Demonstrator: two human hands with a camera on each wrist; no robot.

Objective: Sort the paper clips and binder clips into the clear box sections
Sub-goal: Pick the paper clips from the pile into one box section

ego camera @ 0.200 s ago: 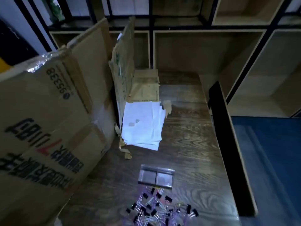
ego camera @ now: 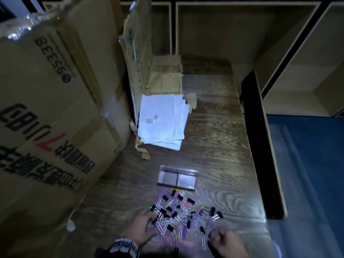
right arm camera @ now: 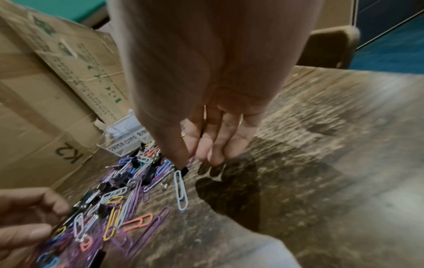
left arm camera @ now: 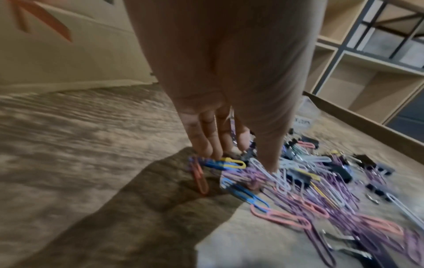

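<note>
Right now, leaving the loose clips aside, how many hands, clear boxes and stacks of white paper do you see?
Hands: 2, the left hand and the right hand
Clear box: 1, with two sections
Stack of white paper: 1
Total: 4
The pile of clips is too tangled and blurred to count.

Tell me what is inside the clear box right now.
Both sections of the clear box look empty from the head view; its divider and floor show through. All clips lie in front of it. The right wrist view shows only its labelled front, so nothing further.
</note>
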